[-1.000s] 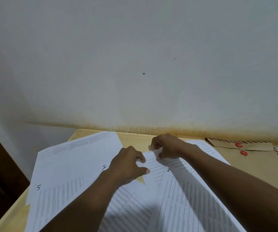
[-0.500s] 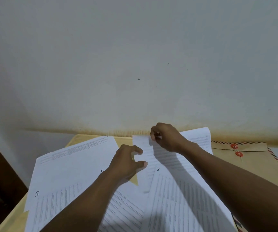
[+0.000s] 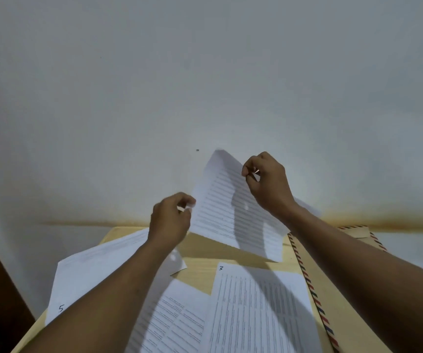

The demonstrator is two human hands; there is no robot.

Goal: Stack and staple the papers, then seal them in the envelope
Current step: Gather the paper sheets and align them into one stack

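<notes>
So, one sheet is being held up off the worktop

The lifted sheet is pinched at its edges above the far edge, left hand and right hand both closed on it, probably for reading its page number. Sheets 3 and 5 are left lying flat; the envelope is kept along the right edge.
</notes>
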